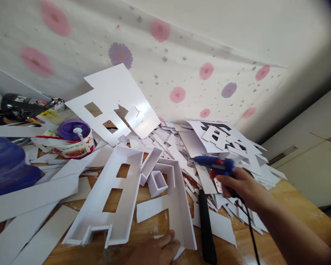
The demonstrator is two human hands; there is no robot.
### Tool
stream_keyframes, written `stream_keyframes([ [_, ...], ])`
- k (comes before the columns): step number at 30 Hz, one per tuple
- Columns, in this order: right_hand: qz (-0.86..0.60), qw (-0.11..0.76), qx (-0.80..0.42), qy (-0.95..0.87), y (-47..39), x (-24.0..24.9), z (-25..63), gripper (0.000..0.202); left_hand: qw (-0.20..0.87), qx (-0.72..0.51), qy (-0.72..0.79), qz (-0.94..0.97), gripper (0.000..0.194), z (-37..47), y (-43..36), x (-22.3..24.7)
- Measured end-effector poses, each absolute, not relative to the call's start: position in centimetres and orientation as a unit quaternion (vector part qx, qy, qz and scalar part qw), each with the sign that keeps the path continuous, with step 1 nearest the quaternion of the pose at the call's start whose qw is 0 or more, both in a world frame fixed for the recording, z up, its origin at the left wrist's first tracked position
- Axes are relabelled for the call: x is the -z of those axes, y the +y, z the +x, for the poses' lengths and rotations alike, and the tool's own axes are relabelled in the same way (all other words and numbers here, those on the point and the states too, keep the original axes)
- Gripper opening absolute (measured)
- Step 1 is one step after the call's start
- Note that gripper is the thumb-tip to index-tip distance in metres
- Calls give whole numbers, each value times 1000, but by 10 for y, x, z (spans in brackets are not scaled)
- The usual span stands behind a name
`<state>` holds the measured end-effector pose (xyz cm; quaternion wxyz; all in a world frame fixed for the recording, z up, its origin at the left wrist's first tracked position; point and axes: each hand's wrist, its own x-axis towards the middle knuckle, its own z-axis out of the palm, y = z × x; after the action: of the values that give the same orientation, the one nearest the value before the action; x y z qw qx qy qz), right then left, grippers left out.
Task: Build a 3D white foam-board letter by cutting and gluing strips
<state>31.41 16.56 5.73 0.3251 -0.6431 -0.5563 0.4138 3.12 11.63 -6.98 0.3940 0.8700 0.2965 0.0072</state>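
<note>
My right hand (241, 186) is wrapped around the handle of a blue hot glue gun (216, 164). Its nozzle points left over the scraps, and a black cord hangs below. At the bottom edge, my left hand (157, 251) is closed at the lower end of a white foam board model part (183, 217), a long L-shaped tray with raised sides. Its fingertips hold the board's end, partly hidden. Left of it lies another white model part (102, 200) with raised edges and two window openings. A small white open box (156, 183) sits between them.
A black-handled tool (206, 228) lies right of the model part. Cut white sheets (114, 99) and scraps cover the wooden table (300, 217). At left stand a purple container (9, 165) and a printed tub (79, 147) with a purple lid. A flowered sheet hangs behind.
</note>
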Motion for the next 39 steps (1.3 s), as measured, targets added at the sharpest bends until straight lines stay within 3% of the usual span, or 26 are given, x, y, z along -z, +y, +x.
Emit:
stream_keyframes([
  [3, -641, 264, -442, -569, 183, -52, 281, 29, 382, -9, 300, 874, 43, 34, 115, 75],
  [8, -638, 239, -448, -578, 195, -48, 275, 27, 347, 24, 303, 888, 47, 37, 113, 72],
  [18, -623, 198, -451, -608, 201, -42, 285, 26, 337, -104, 235, 906, 37, 24, 109, 77],
  [25, -629, 184, -444, -610, 202, -46, 284, 26, 321, -96, 232, 913, 29, 26, 108, 71],
  [39, -632, 169, -409, -636, 201, -45, 288, 26, 351, -113, 241, 898, 34, 25, 109, 71],
])
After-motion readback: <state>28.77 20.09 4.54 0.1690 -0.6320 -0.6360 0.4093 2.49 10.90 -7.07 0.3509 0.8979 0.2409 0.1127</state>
